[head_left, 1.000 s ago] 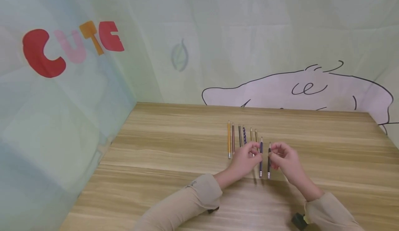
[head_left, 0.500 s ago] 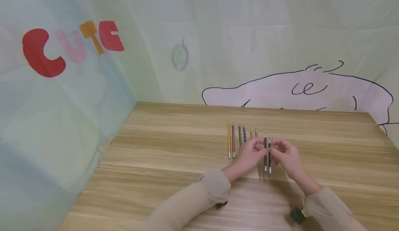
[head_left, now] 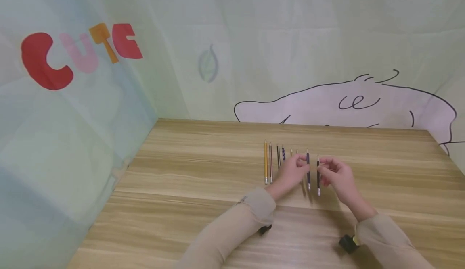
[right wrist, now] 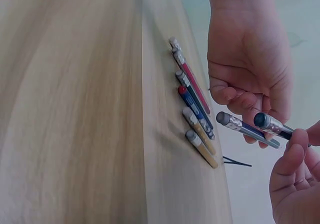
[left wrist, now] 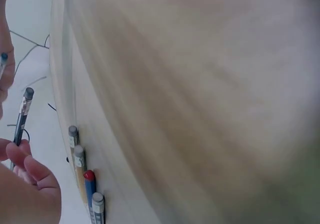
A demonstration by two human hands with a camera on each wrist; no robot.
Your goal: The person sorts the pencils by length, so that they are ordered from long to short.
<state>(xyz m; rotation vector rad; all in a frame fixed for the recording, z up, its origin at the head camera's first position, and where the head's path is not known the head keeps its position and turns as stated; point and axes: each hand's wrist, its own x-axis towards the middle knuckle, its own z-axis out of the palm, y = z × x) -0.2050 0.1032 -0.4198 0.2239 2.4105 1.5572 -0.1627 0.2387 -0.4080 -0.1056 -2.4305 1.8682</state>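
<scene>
My left hand pinches a dark blue pencil between thumb and fingers, its eraser end towards me. Just to the right, my right hand pinches a black pencil, roughly parallel to the first with a narrow gap. Shadows below suggest both pencils are off the table. Left of the hands lie several pencils in a row: a yellow pencil, a dark red pencil, a dark pencil, a blue patterned pencil and two tan pencils. The left hand partly hides some of them.
The wood-grain table meets a pale printed cloth wall at the back and left. Dark devices sit at the wrists, one of them a black block below the right sleeve.
Both hands have moved away from me, towards the back of the table, with their pencils. The two pencils came close together half a second ago and are now farther apart.
</scene>
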